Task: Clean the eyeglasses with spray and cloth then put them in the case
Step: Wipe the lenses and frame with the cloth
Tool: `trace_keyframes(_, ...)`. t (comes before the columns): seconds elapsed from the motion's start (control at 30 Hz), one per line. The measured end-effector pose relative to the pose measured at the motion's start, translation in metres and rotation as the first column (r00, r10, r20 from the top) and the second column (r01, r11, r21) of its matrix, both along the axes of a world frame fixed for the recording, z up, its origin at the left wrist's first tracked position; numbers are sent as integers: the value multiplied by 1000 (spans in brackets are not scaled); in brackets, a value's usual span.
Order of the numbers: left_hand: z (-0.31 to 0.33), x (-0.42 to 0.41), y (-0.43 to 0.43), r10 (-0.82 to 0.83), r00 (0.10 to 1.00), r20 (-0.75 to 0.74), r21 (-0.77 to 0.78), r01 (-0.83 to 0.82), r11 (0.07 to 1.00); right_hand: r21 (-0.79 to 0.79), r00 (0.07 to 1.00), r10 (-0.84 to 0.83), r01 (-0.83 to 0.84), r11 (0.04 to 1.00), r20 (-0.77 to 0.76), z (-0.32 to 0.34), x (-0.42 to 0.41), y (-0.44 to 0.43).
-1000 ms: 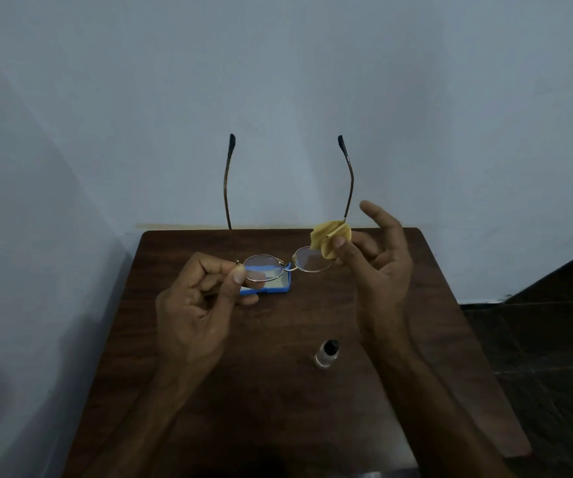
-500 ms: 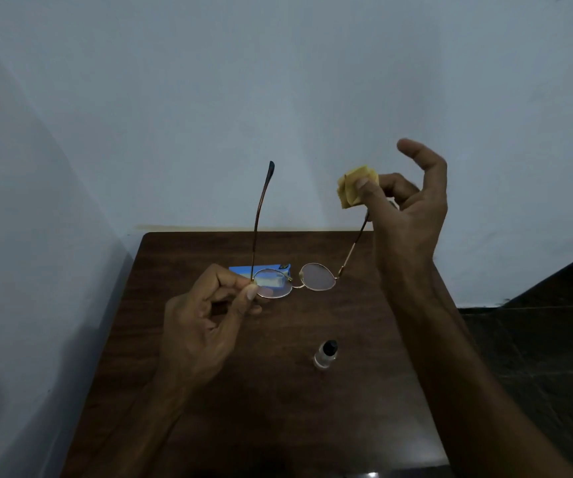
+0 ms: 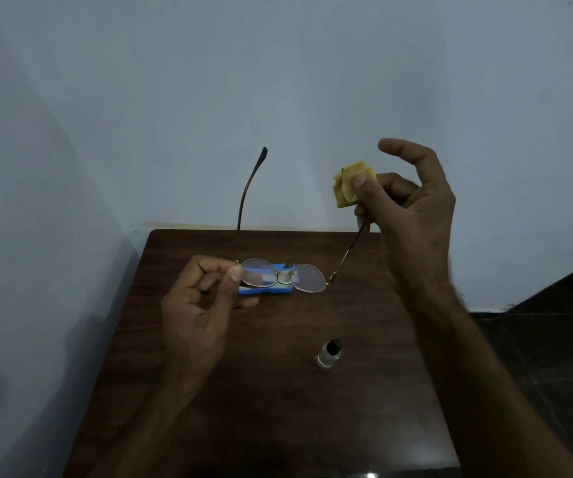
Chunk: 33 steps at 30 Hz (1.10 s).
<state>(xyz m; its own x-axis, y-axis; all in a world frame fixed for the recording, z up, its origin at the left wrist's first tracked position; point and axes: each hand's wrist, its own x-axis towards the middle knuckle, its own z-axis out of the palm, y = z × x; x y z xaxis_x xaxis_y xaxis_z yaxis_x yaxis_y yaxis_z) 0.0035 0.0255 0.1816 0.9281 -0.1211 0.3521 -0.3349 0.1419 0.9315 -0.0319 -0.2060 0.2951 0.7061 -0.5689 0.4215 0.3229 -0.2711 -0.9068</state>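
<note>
Since half a second ago, little has shifted: the right hand (image 3: 412,215) stays raised, thumb and fingers pinched on the folded yellow cloth (image 3: 350,186) around the eyeglasses' (image 3: 283,277) right temple arm, index finger lifted free. Left hand (image 3: 202,305) pinches the frame's left corner between thumb and forefinger, other fingers curled. Both lenses hang above the blue case (image 3: 267,288) lying on the dark wooden bench (image 3: 278,408). Nearer the person, the small spray bottle (image 3: 328,353) stands apart.

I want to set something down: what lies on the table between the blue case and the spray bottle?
Nothing: in the head view, bare dark table separates the blue case from the spray bottle.
</note>
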Motion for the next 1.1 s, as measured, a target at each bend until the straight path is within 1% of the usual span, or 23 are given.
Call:
trace_keyframes(0.13,2,2,-6,-49,992,-113,-153,32,988,26,999,21,-22,999,29,6,-6,9)
trace_keyframes(0.23,6,-1,-17,-139,958,-249,-350,45,936,24,997,24,-26,999,68,12,-9,14)
trace_keyframes(0.33,13,-9,-29,-307,871,-382,-551,52,833,-3,995,9,-9,1000,104,16,-11,17)
trace_keyframes(0.43,18,-17,-40,-420,779,-465,-647,25,762,-36,992,-9,13,999,125,18,-12,19)
trace_keyframes(0.53,20,-21,-51,-455,706,-542,-654,-14,757,-70,992,-14,23,997,126,16,-13,20)
trace_keyframes(0.63,18,-22,-57,-451,696,-559,-635,-9,772,-66,993,-6,14,998,118,12,-14,21)
trace_keyframes(0.7,14,-21,-58,-407,716,-568,-598,-19,802,-57,994,-6,12,998,109,11,-15,21)
trace_keyframes(0.77,11,-20,-57,-322,760,-565,-529,-34,848,-34,996,1,2,999,93,9,-17,21)
trace_keyframes(0.83,6,-19,-56,-214,815,-538,-443,-58,895,7,997,20,-21,1000,78,7,-18,21)
trace_keyframes(0.93,-1,-16,-53,-99,877,-470,-350,-82,933,25,999,19,-20,999,50,3,-19,19)
trace_keyframes(1.0,-6,-15,-51,-73,886,-458,-325,-90,941,16,1000,-5,4,1000,26,-1,-17,17)
trace_keyframes(1.1,-13,-14,-48,-47,878,-477,-305,-115,945,16,998,-56,56,998,14,-3,-13,15)
